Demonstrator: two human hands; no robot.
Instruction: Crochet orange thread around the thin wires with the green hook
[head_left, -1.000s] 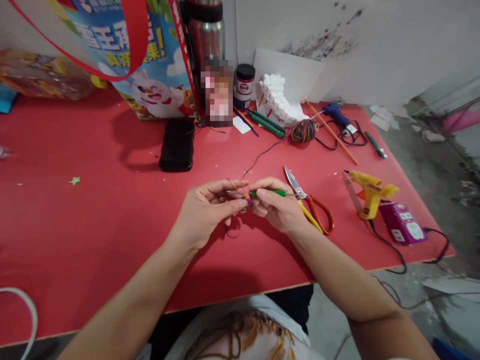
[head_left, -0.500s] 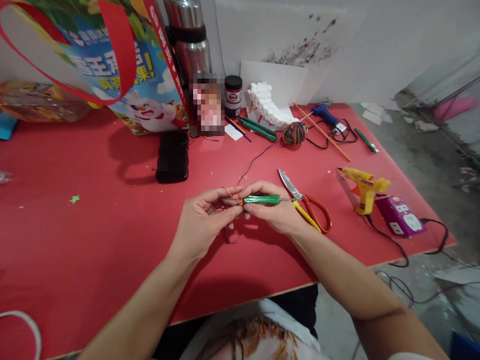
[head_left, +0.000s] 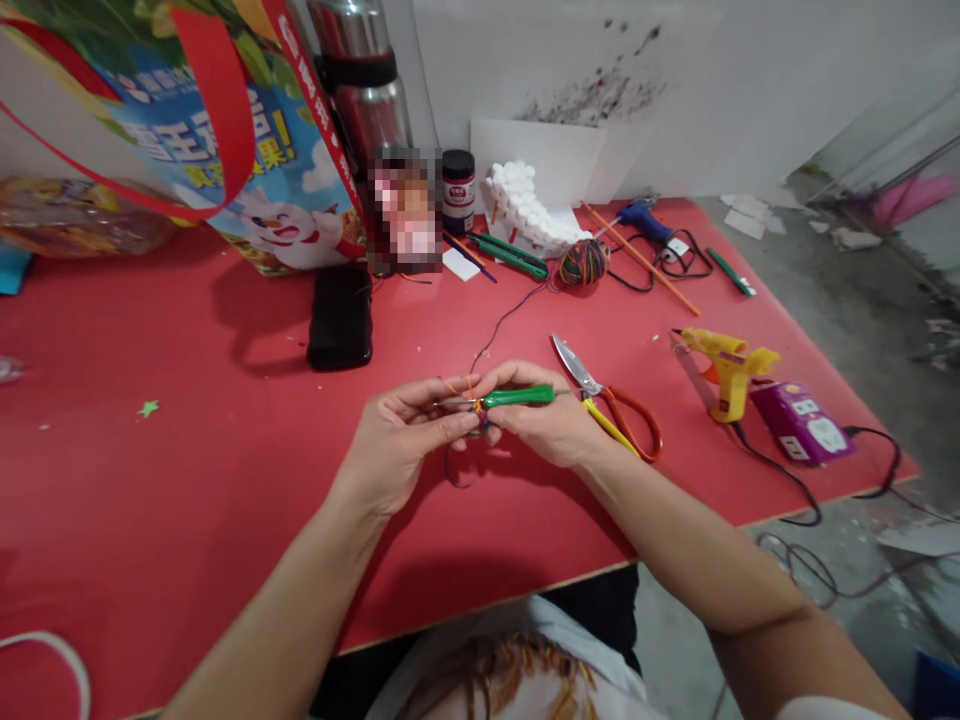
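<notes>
Multicolored yarn piece [head_left: 482, 420], small and partly hidden by fingers, sits between a person's two bare hands just above a red table [head_left: 225, 520], near its front edge. The left hand [head_left: 394, 440] pinches the work between thumb and fingers, an orange strand looping up by its index finger. The right hand [head_left: 544, 418] closes around a green-handled hook [head_left: 519, 397], whose slim metal shaft points toward the left fingers; whether its tip is through a stitch cannot be told. A dark strand runs from the hands to a yarn ball [head_left: 585, 262] at the back of the table, while a loose end curls below the fingers.

Just beside the right hand lie scissors [head_left: 592, 387], blades pointing away from the person, with one red and one yellow handle. Farther right, a yellow glue gun [head_left: 729, 368] stands next to a purple power box [head_left: 804, 424]. A black case [head_left: 340, 318] lies beyond the left hand, in front of a printed bag [head_left: 262, 190] with red handles. A green star [head_left: 148, 408] rests well apart at left.
</notes>
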